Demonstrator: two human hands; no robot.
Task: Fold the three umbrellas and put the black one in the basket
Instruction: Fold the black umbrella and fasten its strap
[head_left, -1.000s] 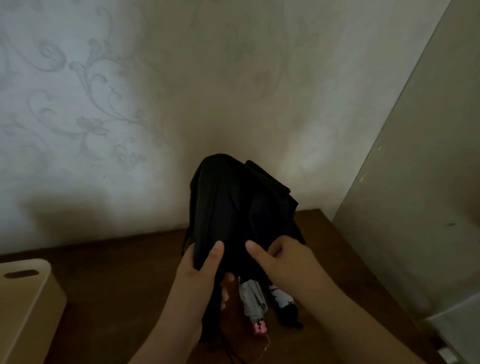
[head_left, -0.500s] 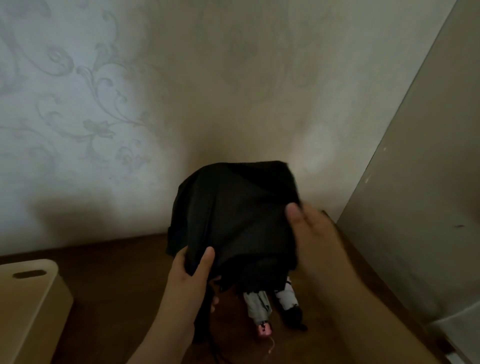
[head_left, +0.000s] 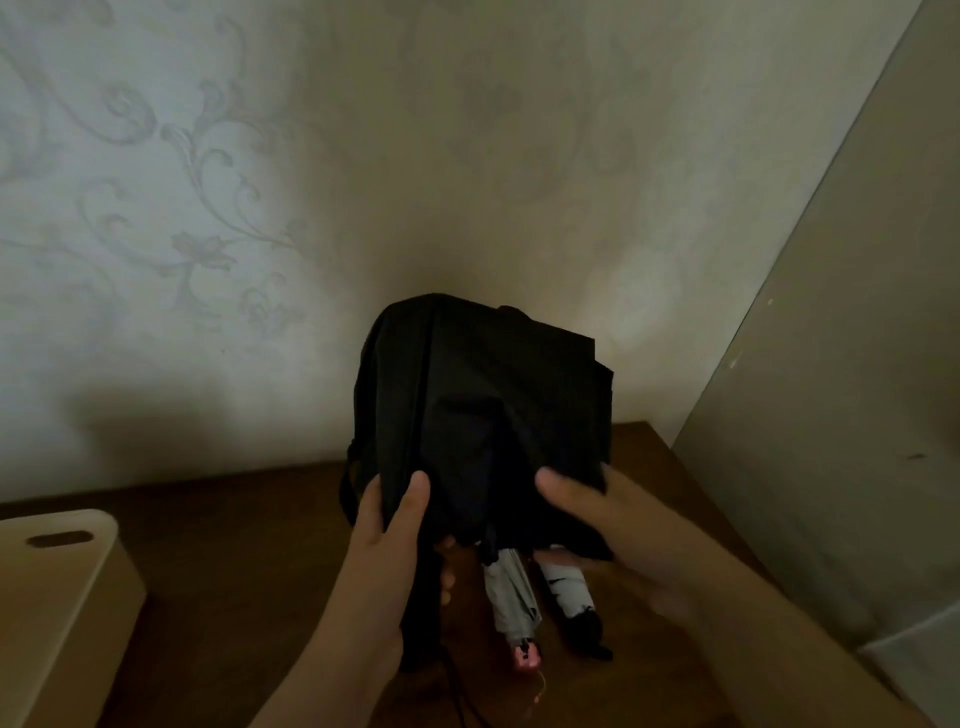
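I hold the black umbrella (head_left: 483, 410) upright above the wooden table (head_left: 234, 545), its loose canopy bunched up. My left hand (head_left: 387, 551) grips its lower left side, thumb on the front of the fabric. My right hand (head_left: 602, 519) grips the lower right edge of the canopy. Under my hands, two folded umbrellas lie on the table: a grey one with a pink handle (head_left: 511, 597) and a white-and-black one (head_left: 569, 592) to its right. The beige basket (head_left: 57, 597) with a slot handle stands at the left edge.
A patterned wall rises right behind the table. A pale panel (head_left: 841, 415) leans along the table's right side. A thin dark cord (head_left: 457, 691) hangs from the umbrella near my left wrist.
My right hand came down from the canopy's upper right side to its lower right edge. The black fabric has shifted and now stands taller. My left hand kept its hold.
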